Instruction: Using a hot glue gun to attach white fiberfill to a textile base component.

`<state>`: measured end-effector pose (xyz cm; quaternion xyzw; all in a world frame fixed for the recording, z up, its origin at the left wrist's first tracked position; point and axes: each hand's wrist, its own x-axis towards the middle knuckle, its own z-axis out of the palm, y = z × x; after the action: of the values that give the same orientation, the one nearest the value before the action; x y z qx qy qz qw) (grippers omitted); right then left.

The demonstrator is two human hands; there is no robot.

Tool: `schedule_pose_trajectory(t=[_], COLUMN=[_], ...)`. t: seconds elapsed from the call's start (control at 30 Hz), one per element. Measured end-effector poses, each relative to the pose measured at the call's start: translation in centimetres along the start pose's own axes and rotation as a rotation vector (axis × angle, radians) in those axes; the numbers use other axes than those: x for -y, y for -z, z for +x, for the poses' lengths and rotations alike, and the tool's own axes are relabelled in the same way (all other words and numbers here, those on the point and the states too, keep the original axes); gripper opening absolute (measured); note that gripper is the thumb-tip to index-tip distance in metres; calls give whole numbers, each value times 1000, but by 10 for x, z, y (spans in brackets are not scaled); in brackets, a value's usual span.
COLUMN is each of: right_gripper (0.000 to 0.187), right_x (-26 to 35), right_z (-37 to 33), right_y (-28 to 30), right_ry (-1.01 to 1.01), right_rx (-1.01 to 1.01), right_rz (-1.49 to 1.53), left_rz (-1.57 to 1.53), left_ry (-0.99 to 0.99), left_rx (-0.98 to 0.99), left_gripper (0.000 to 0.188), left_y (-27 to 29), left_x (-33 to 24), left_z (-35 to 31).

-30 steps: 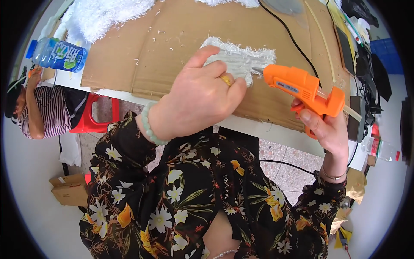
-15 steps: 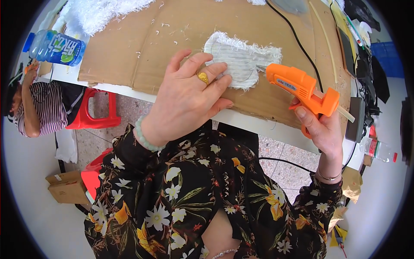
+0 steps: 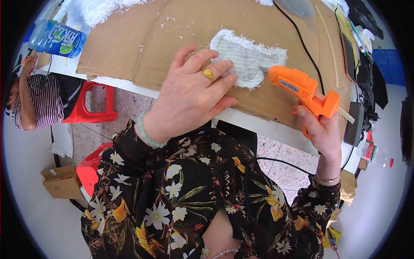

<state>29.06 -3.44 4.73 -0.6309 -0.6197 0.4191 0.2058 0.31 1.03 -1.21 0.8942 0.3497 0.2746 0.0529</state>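
Observation:
A small piece of fluffy white fabric (image 3: 248, 60) with frayed edges and a faint curved line drawn on it lies flat on brown cardboard. My left hand (image 3: 192, 86), with a gold ring, rests at its left side; the fingers are spread and bent, fingertips touching the cloth. In my right hand (image 3: 321, 129) is an orange hot glue gun (image 3: 302, 88), its grip wrapped by my fingers. The metal nozzle points left, at the fabric's right part. A pale glue stick (image 3: 346, 115) pokes out of its back end. Whether glue is coming out I cannot tell.
A blue-labelled bottle (image 3: 60, 39) stands at the left, near shaggy white fabric (image 3: 101, 11). A black cable (image 3: 297, 39) crosses the cardboard (image 3: 172, 47). Phone-like dark items and pens crowd the right edge. Beyond a red stool (image 3: 95, 103), another person (image 3: 41, 101) sits at the left.
The view has shifted slightly. The fabric, my left hand and the glue gun's nozzle sit a little farther right. Both hands keep the same hold.

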Motion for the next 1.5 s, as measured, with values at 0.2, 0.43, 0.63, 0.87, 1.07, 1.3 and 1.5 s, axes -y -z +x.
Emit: schedule_pose_trajectory(t=[0.2, 0.43, 0.63, 0.87, 1.07, 1.3, 1.5], right_gripper=[24, 23, 21, 35, 35, 34, 18], right_x=[1, 3, 4, 6, 15, 13, 12], right_z=[-3, -5, -1, -6, -3, -10, -10], right_y=[2, -1, 0, 3, 2, 4, -1], right_ry=[-17, 80, 117, 60, 21, 39, 141], right_rx=[9, 12, -73, -59, -69, -2, -22], right_rz=[-14, -55, -163, -198, -212, -236, -248], left_rz=[-14, -23, -33, -36, -46, -41, -43], left_ry=[2, -3, -4, 4, 3, 8, 9], left_rx=[-8, -23, -56, -35, -47, -55, -55], left_gripper=[38, 38, 35, 39, 39, 39, 40], left_y=[-1, -1, -3, -1, -3, -2, -4], left_x=[0, 0, 0, 0, 1, -1, 0], left_z=[-1, -3, -2, -3, -4, -4, -4])
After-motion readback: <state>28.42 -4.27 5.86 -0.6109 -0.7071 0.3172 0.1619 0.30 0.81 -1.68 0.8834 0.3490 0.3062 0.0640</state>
